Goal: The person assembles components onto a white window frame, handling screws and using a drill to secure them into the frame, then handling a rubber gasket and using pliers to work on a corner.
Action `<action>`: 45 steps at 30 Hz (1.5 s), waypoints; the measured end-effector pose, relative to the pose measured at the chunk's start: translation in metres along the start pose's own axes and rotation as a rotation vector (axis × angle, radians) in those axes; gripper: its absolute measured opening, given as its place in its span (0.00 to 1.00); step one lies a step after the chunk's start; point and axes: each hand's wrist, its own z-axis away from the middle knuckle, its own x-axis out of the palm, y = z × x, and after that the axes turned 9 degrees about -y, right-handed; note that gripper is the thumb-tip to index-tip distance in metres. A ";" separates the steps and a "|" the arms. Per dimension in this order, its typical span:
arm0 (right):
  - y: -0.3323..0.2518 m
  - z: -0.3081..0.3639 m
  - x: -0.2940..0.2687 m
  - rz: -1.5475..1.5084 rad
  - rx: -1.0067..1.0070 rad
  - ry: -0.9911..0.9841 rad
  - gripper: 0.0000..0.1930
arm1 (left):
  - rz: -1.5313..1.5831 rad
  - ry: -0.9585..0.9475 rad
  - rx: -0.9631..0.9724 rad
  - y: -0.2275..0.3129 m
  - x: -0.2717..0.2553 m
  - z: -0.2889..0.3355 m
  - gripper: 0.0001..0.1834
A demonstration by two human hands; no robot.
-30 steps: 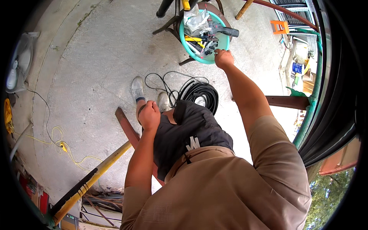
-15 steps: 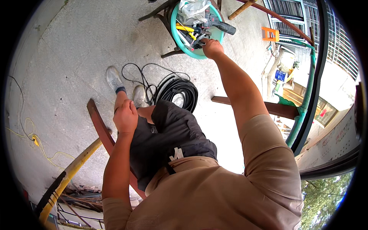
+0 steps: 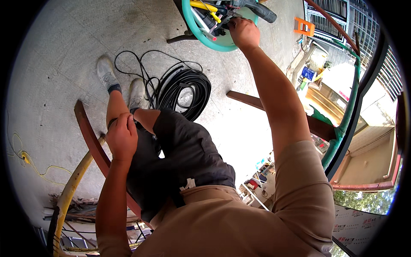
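While reaching far into the green tub [image 3: 204, 37], right hand [image 3: 244, 32] closing, fingers curled on a dark tool [image 3: 222, 19] inside, exact grip hard to tell. Left hand [image 3: 122, 137] resting fisted on knee; leaning slowly, avoiding the cable coil [image 3: 184, 88].

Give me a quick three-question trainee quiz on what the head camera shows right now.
1. True or false: the right hand reaches into the green tub of tools.
2. Where does the left hand rest? A) on the black cable coil B) on the person's left knee C) on the orange stool
3. Fill in: the black cable coil lies on the ______ floor, beside the person's shoes.

Key: 1 true; 2 B; 3 concrete.
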 end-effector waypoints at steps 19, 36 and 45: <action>0.004 0.001 0.016 -0.192 -0.211 0.159 0.13 | 0.007 -0.170 0.153 0.030 -0.008 -0.037 0.04; -0.001 -0.001 0.017 -0.336 -0.212 0.126 0.12 | -0.071 -0.317 0.171 0.020 -0.022 -0.073 0.04; -0.002 -0.009 0.017 -0.170 -0.189 -0.052 0.11 | -0.096 -0.375 0.158 0.015 -0.032 -0.085 0.04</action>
